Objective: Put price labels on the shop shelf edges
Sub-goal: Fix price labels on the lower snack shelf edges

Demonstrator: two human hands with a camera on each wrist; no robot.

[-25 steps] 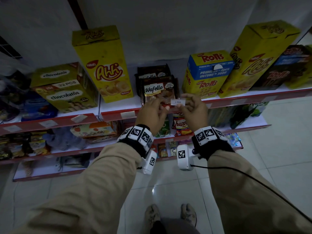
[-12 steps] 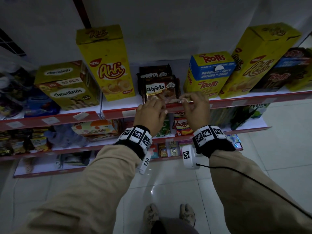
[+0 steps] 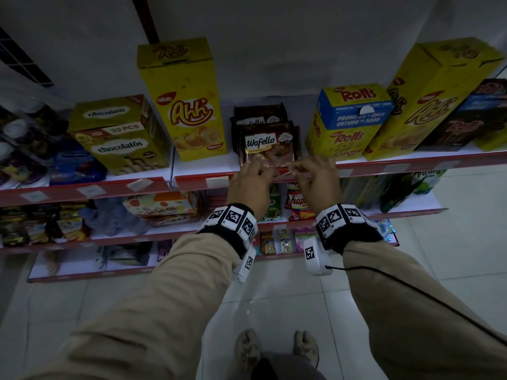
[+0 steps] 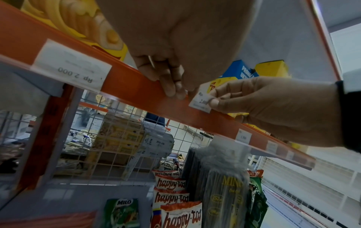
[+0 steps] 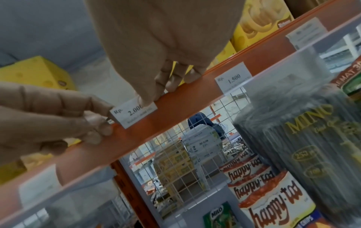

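Observation:
A small white price label [image 3: 285, 174] reading "Rp 2.000" [image 5: 129, 115] lies against the red shelf edge [image 3: 365, 171], just below the Wafello pack [image 3: 270, 145]. My left hand [image 3: 262, 171] pinches the label's left end with curled fingers [image 5: 101, 121], which also touch the edge. My right hand [image 3: 304, 171] pinches the right end [image 4: 201, 100], its thumb [image 5: 144, 98] over the printed price. The two hands nearly touch. From the head view the label shows only as a thin sliver between the fingers.
Other labels sit in the clear strip: "Rp 2.000" [image 4: 72, 67] to the left, "1.500" [image 5: 232, 78] to the right. Yellow Ahh box [image 3: 189, 105], Rolls box [image 3: 348, 119] and chocolatos box [image 3: 118, 135] stand on the shelf. Happy-tos bags [image 4: 171, 185] hang below.
Both hands have carried the label up and forward, from held flat in front of the shelf to against the red edge. It now shows edge-on.

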